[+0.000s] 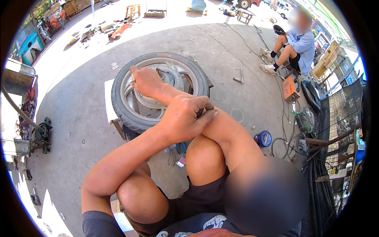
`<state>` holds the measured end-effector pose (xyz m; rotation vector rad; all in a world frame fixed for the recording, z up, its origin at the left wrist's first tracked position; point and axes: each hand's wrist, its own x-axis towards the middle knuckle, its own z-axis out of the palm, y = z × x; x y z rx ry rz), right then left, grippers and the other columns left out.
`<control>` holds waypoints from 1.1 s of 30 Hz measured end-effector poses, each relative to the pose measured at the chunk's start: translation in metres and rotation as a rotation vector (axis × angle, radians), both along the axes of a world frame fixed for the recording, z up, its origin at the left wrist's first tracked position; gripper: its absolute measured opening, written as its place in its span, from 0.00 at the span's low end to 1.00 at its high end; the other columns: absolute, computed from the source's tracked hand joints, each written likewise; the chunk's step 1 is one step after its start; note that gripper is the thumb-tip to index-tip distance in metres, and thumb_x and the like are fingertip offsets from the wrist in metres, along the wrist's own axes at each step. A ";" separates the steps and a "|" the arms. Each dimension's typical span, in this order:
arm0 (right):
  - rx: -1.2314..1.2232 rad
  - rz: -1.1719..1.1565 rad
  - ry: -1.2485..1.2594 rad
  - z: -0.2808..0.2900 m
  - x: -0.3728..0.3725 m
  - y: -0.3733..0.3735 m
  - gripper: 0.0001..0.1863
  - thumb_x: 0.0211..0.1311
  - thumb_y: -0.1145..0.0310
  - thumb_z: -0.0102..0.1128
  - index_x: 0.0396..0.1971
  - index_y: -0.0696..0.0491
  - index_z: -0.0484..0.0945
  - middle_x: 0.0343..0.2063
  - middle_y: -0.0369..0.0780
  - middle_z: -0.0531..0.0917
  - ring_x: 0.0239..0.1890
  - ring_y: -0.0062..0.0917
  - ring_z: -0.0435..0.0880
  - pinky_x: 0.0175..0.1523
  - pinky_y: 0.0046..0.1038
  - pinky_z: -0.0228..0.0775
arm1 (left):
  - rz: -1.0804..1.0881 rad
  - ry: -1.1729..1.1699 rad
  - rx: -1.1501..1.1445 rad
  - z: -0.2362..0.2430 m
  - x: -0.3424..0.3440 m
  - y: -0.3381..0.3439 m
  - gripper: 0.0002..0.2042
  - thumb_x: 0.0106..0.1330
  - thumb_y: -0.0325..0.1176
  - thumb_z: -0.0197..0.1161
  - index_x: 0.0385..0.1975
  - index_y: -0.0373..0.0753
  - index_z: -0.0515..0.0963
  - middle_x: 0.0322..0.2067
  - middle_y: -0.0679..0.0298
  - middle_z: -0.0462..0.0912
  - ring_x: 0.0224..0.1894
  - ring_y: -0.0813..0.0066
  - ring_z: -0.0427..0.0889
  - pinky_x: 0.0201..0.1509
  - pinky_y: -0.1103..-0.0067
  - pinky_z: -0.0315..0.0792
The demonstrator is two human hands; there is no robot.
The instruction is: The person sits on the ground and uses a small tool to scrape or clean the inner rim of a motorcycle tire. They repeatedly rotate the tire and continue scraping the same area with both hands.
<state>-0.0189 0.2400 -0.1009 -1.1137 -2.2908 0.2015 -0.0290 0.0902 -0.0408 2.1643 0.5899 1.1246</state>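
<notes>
A motorcycle wheel with its tyre [132, 123] lies flat in front of me on a low support. My right arm reaches across to its far left side, and my right hand [148, 81] is closed over the spokes near the rim. Whether its curled fingers hold a spoke or something small is hidden. My left hand [184, 118] crosses above my right forearm, touching or nearly touching it. Its fingers are curled, with the thumb close to the forefinger and dark smudges on both; anything inside the curl is hidden. Blue-handled pliers [181, 148] lie on the ground by my knees.
A blue tub [263, 139] stands right of my knee. Beyond it, cables trail toward an orange box-shaped machine [290, 90]. A T-shaped metal tool [239, 77] lies on the concrete. Another person [301, 49] sits at the far right. A green bench vise [44, 134] is at left.
</notes>
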 end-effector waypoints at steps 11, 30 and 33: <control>0.032 0.009 0.002 -0.009 -0.002 0.004 0.18 0.59 0.65 0.66 0.39 0.62 0.73 0.25 0.56 0.83 0.34 0.52 0.85 0.42 0.46 0.77 | -0.007 0.025 -0.024 0.002 0.002 -0.002 0.04 0.62 0.25 0.67 0.31 0.30 0.81 0.19 0.64 0.76 0.20 0.81 0.70 0.24 0.79 0.65; 0.072 0.027 0.005 -0.010 -0.005 0.003 0.18 0.59 0.64 0.67 0.39 0.62 0.72 0.26 0.54 0.84 0.37 0.51 0.84 0.43 0.46 0.75 | 0.012 0.066 -0.084 0.001 0.005 -0.003 0.04 0.62 0.25 0.67 0.32 0.30 0.82 0.19 0.65 0.77 0.21 0.83 0.70 0.25 0.80 0.67; 0.078 0.031 0.035 -0.001 -0.006 -0.006 0.18 0.59 0.66 0.66 0.40 0.62 0.72 0.27 0.53 0.84 0.37 0.51 0.84 0.43 0.46 0.75 | 0.022 0.077 -0.090 -0.002 0.002 -0.002 0.04 0.62 0.25 0.68 0.32 0.30 0.82 0.19 0.65 0.77 0.21 0.83 0.71 0.25 0.80 0.67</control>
